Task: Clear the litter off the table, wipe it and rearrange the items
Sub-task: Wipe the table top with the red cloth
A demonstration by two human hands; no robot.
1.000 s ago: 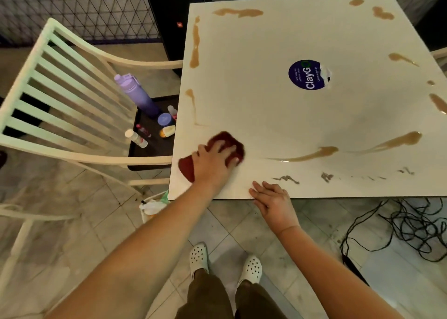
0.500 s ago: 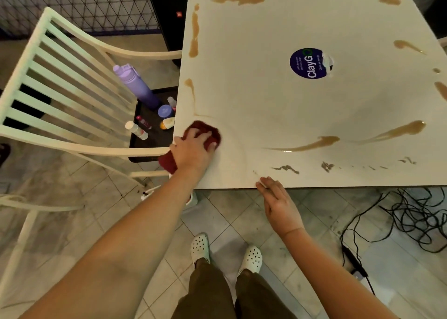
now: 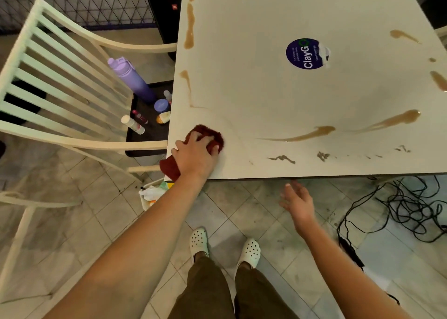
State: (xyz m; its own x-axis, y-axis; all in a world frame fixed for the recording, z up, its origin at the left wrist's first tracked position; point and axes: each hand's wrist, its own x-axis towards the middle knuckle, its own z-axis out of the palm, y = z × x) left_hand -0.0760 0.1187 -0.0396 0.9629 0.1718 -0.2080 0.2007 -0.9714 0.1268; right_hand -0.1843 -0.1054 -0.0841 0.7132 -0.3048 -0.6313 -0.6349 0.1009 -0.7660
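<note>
**Wiping at the near-left corner, spills ahead and to the right**

The cloth, dark red and bunched, lies on the table at its near-left corner, with one end hanging over the edge. The left hand presses flat on it, fingers spread over the top, holding it down.

The nearest brown streak lies to the right of the cloth, its long axis running roughly left to right along the near edge; a second streak continues the line further right. Another trail runs away from the cloth up the left edge. The left hand is by far the nearer to all of these.

The right hand hangs open and empty below the table's near edge, touching nothing.

On the chair beside the table, a tray carries a purple bottle and small items.
</note>
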